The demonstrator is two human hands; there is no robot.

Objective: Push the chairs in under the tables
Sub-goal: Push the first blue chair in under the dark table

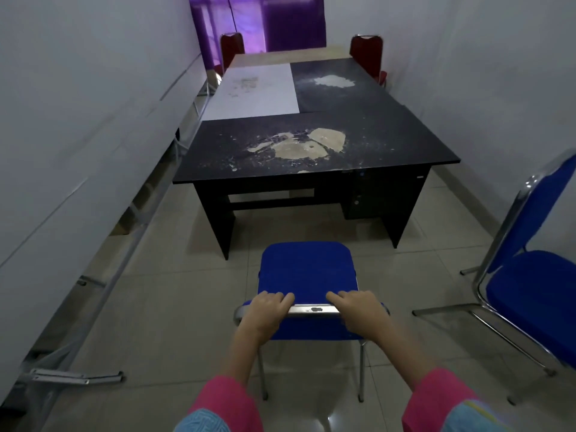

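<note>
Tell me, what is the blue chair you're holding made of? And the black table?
The blue chair looks like fuzzy fabric padding on a shiny metal tube frame; the bar under both hands glints. The black table seems to be board with a thin dark coating, since pale patches show where it has peeled.

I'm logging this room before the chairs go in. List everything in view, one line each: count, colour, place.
blue chair: 1, blue seat, metal frame, centre foreground, facing the black table, not yet under it
second blue chair: 1, blue, right edge, by the wall
red chairs: 2, red, far end, one either side of the tables
black table: 1, black, worn patches on top, centre
far tables: several pushed together, white, black and tan tops, count unclear
curtain: purple, far wall
folded metal frames: grey, along left wall
left hand: 1, grips chair's back rail
right hand: 1, grips same rail
</note>
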